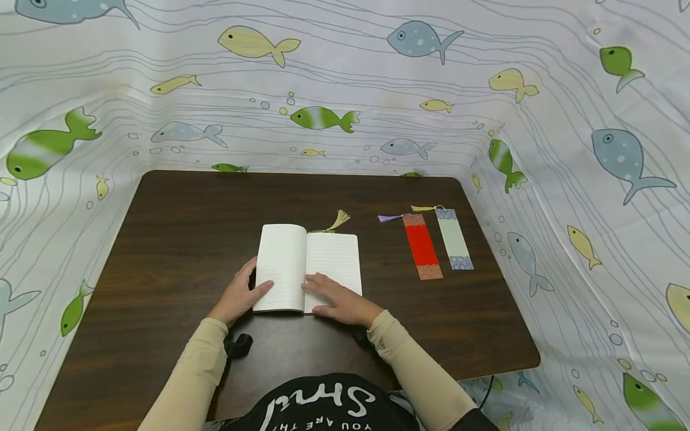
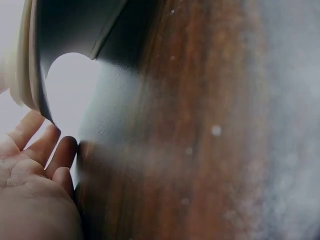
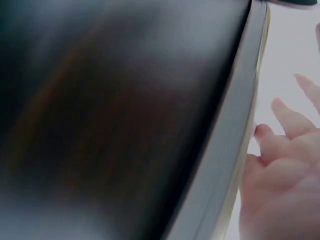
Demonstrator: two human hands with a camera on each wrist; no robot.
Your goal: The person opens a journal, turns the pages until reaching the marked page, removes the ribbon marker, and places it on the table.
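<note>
Nearest the camera is the person's dark shirt with white lettering (image 1: 318,404), at the six o'clock edge of the head view, with two beige sleeves reaching up from it. Just beyond, in the middle of the dark wooden desk (image 1: 178,239), an open notebook (image 1: 307,266) lies flat, its spine running from six to twelve o'clock. A yellow tassel (image 1: 338,220) pokes out past its top edge at about one o'clock.

The left hand (image 1: 239,296) sits at the notebook's eight o'clock side, thumb lying on the left page and fingers tucked under the cover, holding that half. The right hand (image 1: 336,299) rests on the lower part of the right page, fingers straight and relaxed, pressing it flat, grasping nothing.

At three o'clock from the notebook, well apart from it, lie a red bookmark (image 1: 422,246) and a pale green bookmark (image 1: 454,239), side by side, long axes parallel to the spine. The right hand is the nearer one. A fish-print cloth (image 1: 485,90) surrounds the desk.
</note>
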